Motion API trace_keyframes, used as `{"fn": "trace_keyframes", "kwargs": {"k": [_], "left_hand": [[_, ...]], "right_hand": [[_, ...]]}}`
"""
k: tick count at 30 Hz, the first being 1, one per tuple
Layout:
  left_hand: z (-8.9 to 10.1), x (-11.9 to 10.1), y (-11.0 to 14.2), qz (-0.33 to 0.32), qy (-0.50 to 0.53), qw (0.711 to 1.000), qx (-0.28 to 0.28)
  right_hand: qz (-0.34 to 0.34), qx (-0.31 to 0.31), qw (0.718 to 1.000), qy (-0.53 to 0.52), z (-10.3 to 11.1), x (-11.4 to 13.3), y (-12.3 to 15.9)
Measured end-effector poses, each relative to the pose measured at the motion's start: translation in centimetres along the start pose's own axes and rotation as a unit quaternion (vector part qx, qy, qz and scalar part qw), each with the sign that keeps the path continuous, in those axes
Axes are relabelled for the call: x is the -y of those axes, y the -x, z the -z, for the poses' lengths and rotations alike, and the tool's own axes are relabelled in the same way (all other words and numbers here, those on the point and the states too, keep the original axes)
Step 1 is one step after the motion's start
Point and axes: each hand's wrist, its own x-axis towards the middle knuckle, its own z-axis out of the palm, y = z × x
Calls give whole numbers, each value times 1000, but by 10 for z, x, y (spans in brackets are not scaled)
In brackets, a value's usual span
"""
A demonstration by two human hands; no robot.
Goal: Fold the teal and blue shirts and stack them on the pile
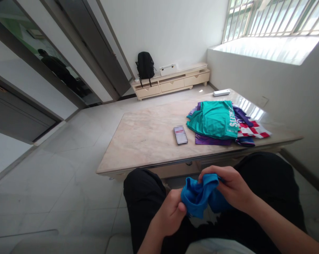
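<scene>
Between my knees, above my lap, I hold a bunched blue cloth garment [195, 197]; its exact kind does not show. My left hand [172, 211] is closed round its left side, thumb on top. At the upper right edge, my right hand [229, 185] pinches the fabric, with more blue cloth hanging below it. Past my hands, a pile of jerseys lies on the table, topped by a teal jersey [214, 120] with white letters. Purple cloth and a red-and-white checked jersey [254, 129] stick out from under it.
The marble-topped table [138, 141] stands just beyond my knees. A phone-like object [180, 135], blurred out, lies left of the jerseys, and a white oblong object [221, 92] sits at the far edge. Behind are a low cabinet [172, 85] and a black backpack [145, 66].
</scene>
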Motion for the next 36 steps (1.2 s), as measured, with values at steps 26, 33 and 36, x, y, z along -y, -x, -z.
{"fn": "trace_keyframes", "kwargs": {"k": [26, 33, 36], "left_hand": [[-22, -20, -9, -294, -231, 919, -126], [47, -47, -21, -146, -338, 930, -17], [66, -56, -22, -97, -326, 940, 26]], "right_hand": [[-110, -247, 920, -284, -34, -1, -3], [-87, -243, 961, 97, 52, 1, 5], [-93, -163, 964, 188, 81, 9, 13]]}}
